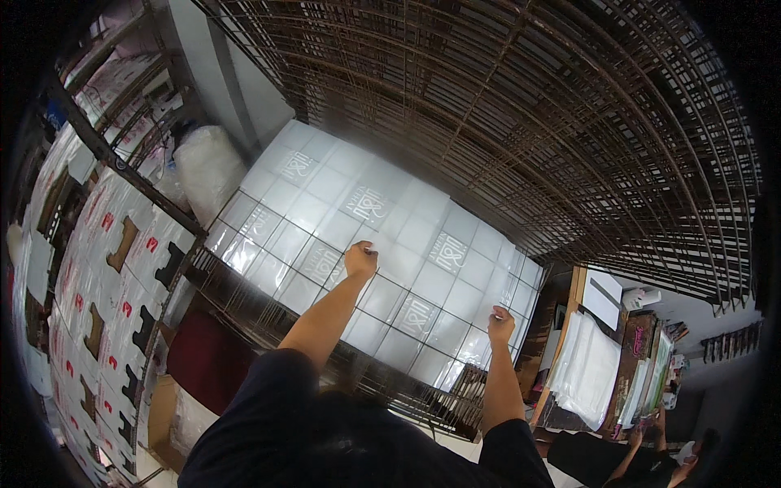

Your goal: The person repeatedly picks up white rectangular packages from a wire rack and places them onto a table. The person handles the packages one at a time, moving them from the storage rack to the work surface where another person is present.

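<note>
Clear plastic sheets [446, 259] with white printing lie in overlapping rows on a wire drying rack [465, 389] in front of me. Over the middle of the rows, my left hand [360, 259] has its fingers closed in a pinch at a plastic sheet's edge. Nearer the right end of the rack, my right hand [501, 325] is also closed, thumb and fingertips pressed together on the plastic. The sheets are see-through, so the rack's grid shows beneath them, and where one ends and another begins is hard to make out.
Many rusty wire racks [504, 122] tilt up behind the sheets. Wrapped cartons [89, 325] are stacked left, near a bulging plastic bag [207, 167]. At right, a bench holds a pile of clear plastic [587, 366]. Another person [643, 455] works at lower right.
</note>
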The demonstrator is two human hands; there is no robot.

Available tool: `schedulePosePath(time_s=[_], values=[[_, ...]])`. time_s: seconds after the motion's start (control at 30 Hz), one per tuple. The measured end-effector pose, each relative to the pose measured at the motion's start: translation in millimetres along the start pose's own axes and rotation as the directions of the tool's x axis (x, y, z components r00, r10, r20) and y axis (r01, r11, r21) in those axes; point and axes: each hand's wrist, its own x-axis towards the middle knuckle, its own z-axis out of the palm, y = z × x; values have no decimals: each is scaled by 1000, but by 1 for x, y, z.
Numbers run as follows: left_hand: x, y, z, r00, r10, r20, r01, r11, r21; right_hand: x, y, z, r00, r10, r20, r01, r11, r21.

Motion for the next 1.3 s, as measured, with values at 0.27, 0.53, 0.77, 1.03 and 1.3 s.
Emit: schedulePosePath(time_s=[0.27,0.53,0.77,1.03,1.3], values=[[0,0,-2,999,33,-37,-29,995,93,4,13,10,999,-24,-27,23,1000,-14],[-5,-1,-2,995,95,-6,-94,993,74,11,33,15,998,-3,-59,3,1000,-2],[-42,-2,-27,918,383,-102,-386,922,-15,2,7,16,983,160,-87,-158,987,29],[-129,-36,-86,932,354,78,-343,931,-127,8,27,24,982,72,-175,-70,997,15],[-190,-39,-123,932,254,259,-250,967,-47,-22,-5,5,950,-26,-311,-16,991,-132]])
